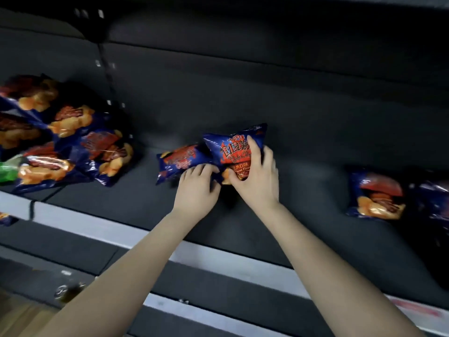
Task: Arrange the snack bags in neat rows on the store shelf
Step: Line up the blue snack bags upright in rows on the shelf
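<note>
Two blue potato-chip bags sit mid-shelf on the dark store shelf [279, 222]. My right hand [255, 176] grips the upright bag [230, 147], fingers wrapped over its front and right side. To its left a second bag [178, 160] lies tilted, and my left hand [198, 188] presses on its lower right corner with fingers curled onto it. The two bags touch each other.
A loose pile of several blue chip bags [65, 142] lies at the shelf's left, with a green bag [7, 170] at its edge. One blue bag [376, 193] and a darker one [435, 200] lie at the right. A pale shelf rail [102, 229] runs along the front; a lower shelf sits below.
</note>
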